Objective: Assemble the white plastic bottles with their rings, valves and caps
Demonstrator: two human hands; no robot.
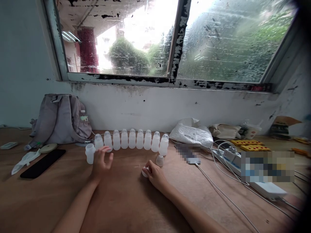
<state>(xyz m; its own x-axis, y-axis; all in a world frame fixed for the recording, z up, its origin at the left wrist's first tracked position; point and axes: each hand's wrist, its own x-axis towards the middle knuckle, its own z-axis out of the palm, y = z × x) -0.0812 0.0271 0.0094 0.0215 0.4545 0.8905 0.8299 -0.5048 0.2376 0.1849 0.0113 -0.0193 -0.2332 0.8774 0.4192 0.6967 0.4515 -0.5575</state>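
Note:
A curved row of several frosted white baby bottles (132, 139) with clear domed caps stands upright on the wooden table. At the row's left end, slightly nearer to me, is an uncapped bottle (90, 155). My left hand (101, 163) is just right of this bottle, thumb and fingers apart, holding nothing. Low over the tabletop, my right hand (153, 173) has its fingers closed on a small white round bottle part (144, 172), mostly hidden by them. Beside that hand, in front of the row's right end, a loose clear domed cap (159, 160) rests on the table.
A grey backpack (57, 119) leans at the back left, with a black phone (43, 163) in front. To the right are a plastic-wrapped package (191, 133), a white power strip (269, 189), a cable (218, 191) and yellow blocks (252, 147). A wall with a window (121, 77) stands behind.

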